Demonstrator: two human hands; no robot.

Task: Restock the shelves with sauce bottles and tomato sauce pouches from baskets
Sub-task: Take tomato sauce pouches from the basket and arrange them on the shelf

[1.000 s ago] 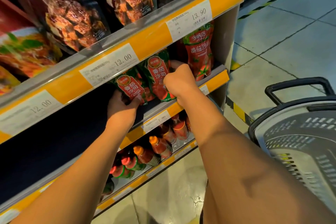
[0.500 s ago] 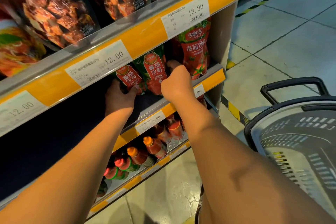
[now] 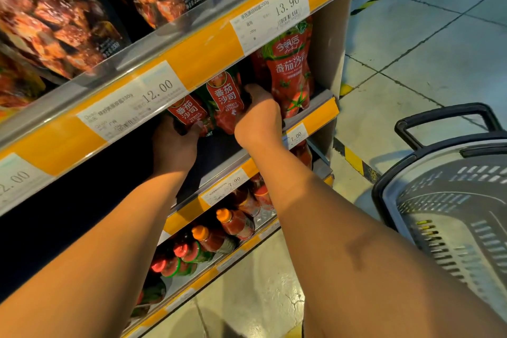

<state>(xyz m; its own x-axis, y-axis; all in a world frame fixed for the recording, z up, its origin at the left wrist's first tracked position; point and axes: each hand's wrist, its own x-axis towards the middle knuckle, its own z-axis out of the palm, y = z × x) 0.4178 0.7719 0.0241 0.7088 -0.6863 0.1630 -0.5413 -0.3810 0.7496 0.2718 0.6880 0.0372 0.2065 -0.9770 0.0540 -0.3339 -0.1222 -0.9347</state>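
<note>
— Both hands have pushed a little deeper under the yellow shelf edge since a second ago, and the two small pouches now stand closer together and straighter, right?

— Yes. At centre frame the left hand [image 3: 175, 145] holds the left tomato sauce pouch [image 3: 189, 114] from below, thumb curled over its lower front. The right hand [image 3: 258, 121] wraps the lower right side of the second tomato sauce pouch [image 3: 226, 103]; its grip is closed round that pouch, knuckles toward the camera.

— Where do those pouches sit?

— On the middle shelf [image 3: 315, 112], side by side and touching, the left one tilted a little, both partly hidden by the upper shelf's yellow price strip [image 3: 208, 46]. Just right of the right hand stands a taller tomato pouch [image 3: 290, 71], upright at the shelf's end wall.

— And the bottles?

— Sauce bottles [image 3: 233, 223] lie in a row on the lower shelf at lower centre, some with orange caps, some red caps with green collars. Whether they touch one another I cannot tell everywhere.

— Anything else?

— Dark snack bags [image 3: 55, 16] fill the top shelf at upper left. A grey shopping basket [image 3: 439, 214] with a black handle stands at the right edge on the tiled floor [image 3: 425, 44]; its inside is mostly out of frame.
</note>
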